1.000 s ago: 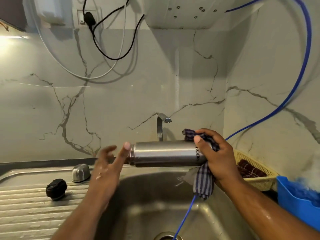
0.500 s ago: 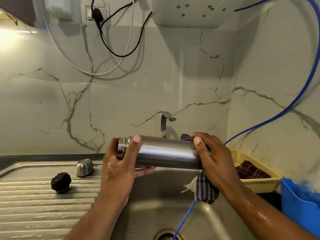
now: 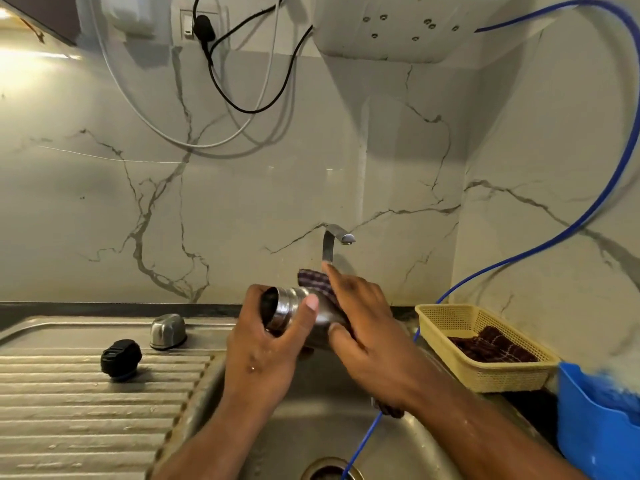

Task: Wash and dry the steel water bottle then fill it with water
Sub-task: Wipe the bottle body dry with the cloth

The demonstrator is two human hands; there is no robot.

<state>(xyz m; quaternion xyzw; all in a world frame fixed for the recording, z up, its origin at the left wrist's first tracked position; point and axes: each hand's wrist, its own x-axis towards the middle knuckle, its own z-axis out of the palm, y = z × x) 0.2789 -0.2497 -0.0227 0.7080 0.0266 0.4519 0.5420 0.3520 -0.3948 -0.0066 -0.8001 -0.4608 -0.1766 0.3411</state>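
Head view, single frame.

Centre of frame: the steel water bottle is held above the sink basin, lying roughly level. Its open mouth is turned toward the left and the camera, and no cap is fitted.

The left hand grasps the bottle at the neck end. The thumb lies across the front of the threaded neck and the fingers curl behind the mouth.

The right hand clasps a checked cloth round the bottle's body, with the thumb on the near side and the fingers over the top. Most of the body is hidden under cloth and hand. A loose end of the cloth hangs below the right wrist.

Left of frame: a ribbed drainboard carries a black cap. A steel cap sits just beyond it, nearer the wall, and the two are apart.

Centre rear: a tap rises from behind the hands against the marble-patterned wall.

Right of frame: a yellow basket holds a dark cloth. A blue container stands just beside the basket at the frame edge.

A blue tube runs from the upper right down the wall to the drain at the bottom edge.

Upper frame: a black cable and a white cable hang in loops, and a white appliance is mounted on the wall.
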